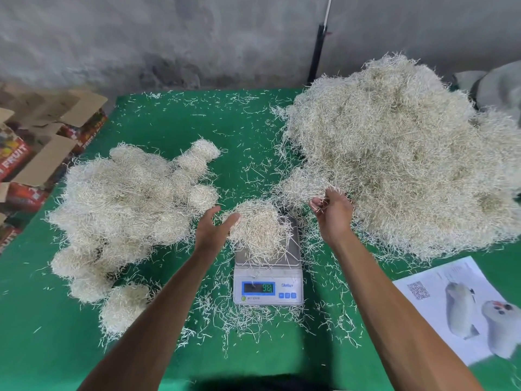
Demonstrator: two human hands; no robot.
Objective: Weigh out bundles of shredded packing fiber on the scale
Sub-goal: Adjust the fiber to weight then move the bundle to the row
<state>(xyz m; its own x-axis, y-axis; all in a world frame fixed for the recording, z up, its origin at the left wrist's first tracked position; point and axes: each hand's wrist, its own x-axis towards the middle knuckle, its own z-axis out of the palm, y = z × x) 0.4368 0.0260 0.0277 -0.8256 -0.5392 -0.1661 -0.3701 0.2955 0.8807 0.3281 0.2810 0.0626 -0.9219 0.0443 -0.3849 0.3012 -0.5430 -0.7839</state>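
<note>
Right hand (332, 213) pinching few fiber strands beside big pile (408, 153); left hand (212, 230) spread wide, fingertips touching bundle (259, 227) on scale (267, 280). Display blurred. Risks: hand pressing skews reading; overhanging strands dragging on green table (239, 136); bundle sliding off pan.

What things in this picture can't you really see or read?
- Scale number: head view, digits too blurry to read surely.
- Scale pan: mostly hidden under the fiber bundle.
- Right hand: a few strands in its curled fingers; how many, too small to tell.
- Boxes: cut off by the left edge.
- Sheet: cut off at the right edge, code too small.
</note>
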